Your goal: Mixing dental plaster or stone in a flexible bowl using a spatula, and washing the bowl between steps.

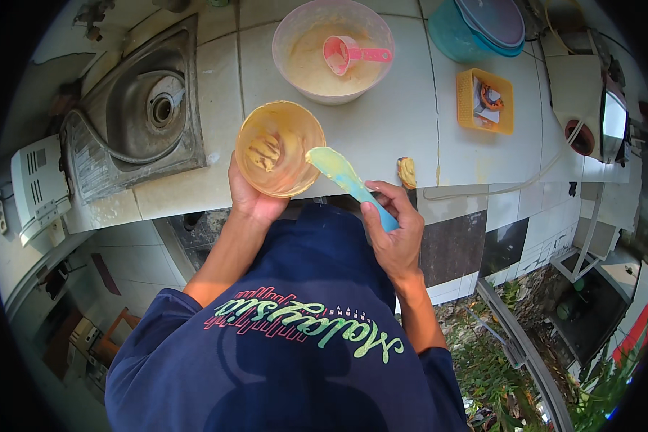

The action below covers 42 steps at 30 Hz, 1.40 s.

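My left hand (255, 198) is wrapped round a yellow tub (246, 155), its mouth tilted up towards me. A lump of pale yellow spread (265, 153) clings inside it, and smears coat the wall. In my right hand (396, 230) is a blue spatula (351, 186), gripped by its handle. Its blade, coated with the same yellow stuff, reaches to the tub's right rim. Beyond the tub stands a translucent pink bowl (284, 61) of pale batter or flour mix, with a pink measuring cup (338, 56) in it.
A steel sink (191, 108) is set into the white tiled counter (410, 93) on the left. To the right are a yellow basket (464, 108) with small items, a teal lidded container (450, 36) and a cable (511, 191). A small smeared piece (407, 173) lies at the counter's front edge.
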Motion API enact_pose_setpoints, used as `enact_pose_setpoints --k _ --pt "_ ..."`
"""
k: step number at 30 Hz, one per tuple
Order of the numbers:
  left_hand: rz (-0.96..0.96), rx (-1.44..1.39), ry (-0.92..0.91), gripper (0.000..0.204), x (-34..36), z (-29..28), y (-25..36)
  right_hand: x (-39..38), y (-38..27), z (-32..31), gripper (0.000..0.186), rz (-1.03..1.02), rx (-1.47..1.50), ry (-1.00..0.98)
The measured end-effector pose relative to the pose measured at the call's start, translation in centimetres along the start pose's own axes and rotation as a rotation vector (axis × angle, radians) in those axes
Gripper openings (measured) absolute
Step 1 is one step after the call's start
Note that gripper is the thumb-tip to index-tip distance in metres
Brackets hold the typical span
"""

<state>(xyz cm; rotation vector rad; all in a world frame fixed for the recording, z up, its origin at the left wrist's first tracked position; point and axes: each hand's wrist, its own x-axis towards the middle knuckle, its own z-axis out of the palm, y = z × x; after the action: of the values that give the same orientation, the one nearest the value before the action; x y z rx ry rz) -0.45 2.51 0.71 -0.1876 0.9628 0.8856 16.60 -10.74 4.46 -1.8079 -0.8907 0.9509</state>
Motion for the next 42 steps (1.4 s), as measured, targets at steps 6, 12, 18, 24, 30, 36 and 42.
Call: enact_pose_setpoints --k 6,12,18,24,30,36,42 --pt "-0.097 -0.078 -0.061 0.045 1.4 -0.4 -0.8 -1.0 3.4 -2.9 0.019 -0.017 -0.165 0.018" --pt "-0.037 -0.003 -0.034 0.043 1.7 -0.9 0.6 1.7 5.5 -10.5 0.021 0.122 -0.509 0.123" --pt "-0.028 0.009 0.003 0.042 1.0 -1.1 0.8 3.8 5.4 -10.9 0.021 -0.027 -0.778 0.021" --pt "-0.008 0.012 0.026 0.042 0.8 -2.0 1.1 3.7 5.2 -10.5 0.022 0.011 -0.865 -0.026" --pt "-0.021 -0.038 0.0 0.043 1.2 -2.5 1.7 2.1 4.8 -10.3 0.021 0.01 -0.854 0.02" --pt "-0.052 -0.038 -0.028 0.043 1.4 -2.6 2.3 -0.1 4.0 -9.4 0.021 0.057 -0.836 0.098" --pt "-0.103 -0.07 -0.091 0.043 1.9 -3.4 3.0 -3.3 4.4 -9.0 0.021 0.05 -0.797 0.207"
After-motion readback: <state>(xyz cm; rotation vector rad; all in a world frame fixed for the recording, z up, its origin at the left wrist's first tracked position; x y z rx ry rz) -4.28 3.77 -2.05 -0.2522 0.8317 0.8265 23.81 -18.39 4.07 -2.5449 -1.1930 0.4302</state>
